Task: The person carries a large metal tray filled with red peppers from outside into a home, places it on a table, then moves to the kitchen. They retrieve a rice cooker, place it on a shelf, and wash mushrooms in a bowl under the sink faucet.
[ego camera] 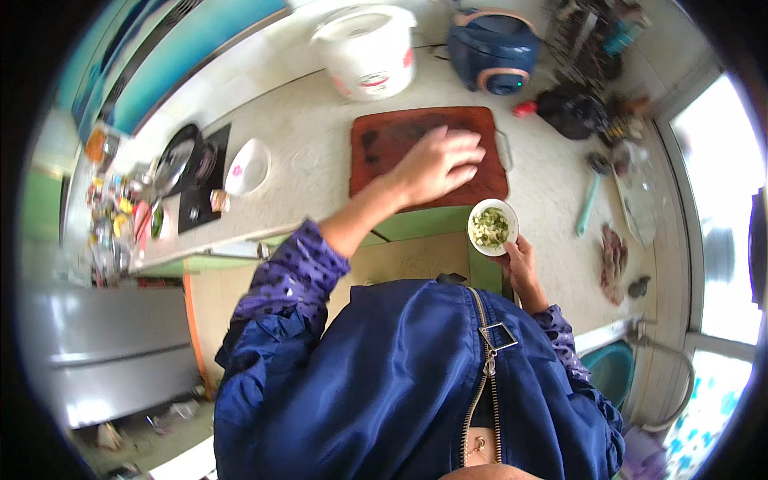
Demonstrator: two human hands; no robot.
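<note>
My left hand (pixel 443 163) is over the reddish-brown cutting board (pixel 384 135), palm down and fingers slightly apart, a little blurred. Nothing shows in it, and I cannot tell whether it touches the board. The board has dark wet-looking patches and a metal handle (pixel 505 150) on its right side. My right hand (pixel 523 264) grips a small white bowl (pixel 474 236) by its lower right rim. Inside the bowl lies a chopped green and whitish food (pixel 491 227). The bowl is at the counter's front edge, just below the board's right corner.
Behind the board stand a white lidded bucket (pixel 375 57) and a blue rice cooker (pixel 495 54). To the left are a white bowl (pixel 248 168) and a black pan (pixel 180 157) on a cooktop. A turquoise-handled utensil (pixel 589 204) and a cloth-like item (pixel 613 264) lie right.
</note>
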